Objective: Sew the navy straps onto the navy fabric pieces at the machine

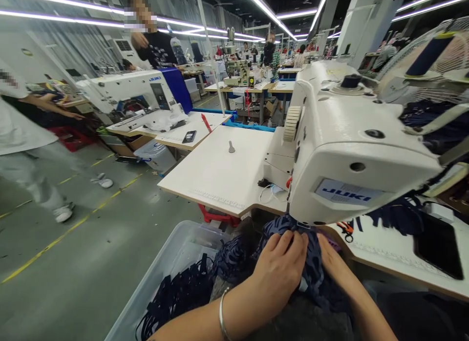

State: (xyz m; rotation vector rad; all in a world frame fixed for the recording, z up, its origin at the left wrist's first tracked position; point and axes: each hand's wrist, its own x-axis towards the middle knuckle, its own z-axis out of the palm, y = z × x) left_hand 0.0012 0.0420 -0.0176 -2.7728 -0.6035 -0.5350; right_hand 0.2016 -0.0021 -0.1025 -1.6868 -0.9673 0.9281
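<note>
A white Juki sewing machine (pixel 351 150) stands on a white table (pixel 223 170) in front of me. Dark blue patterned fabric (pixel 282 226) is bunched under the machine head at the table's near edge. My left hand (pixel 280 272), with a silver bangle on its wrist, lies on the fabric with fingers curled over it. My right hand (pixel 331 263) presses on the same fabric just to the right, its fingertips tucked under the machine and partly hidden.
A clear plastic bin (pixel 161 282) of dark blue strips sits by my left knee. A black phone (pixel 439 245) lies on the table at right. Other sewing stations (pixel 146 96) and people fill the left and back; one person (pixel 25 136) walks along the aisle.
</note>
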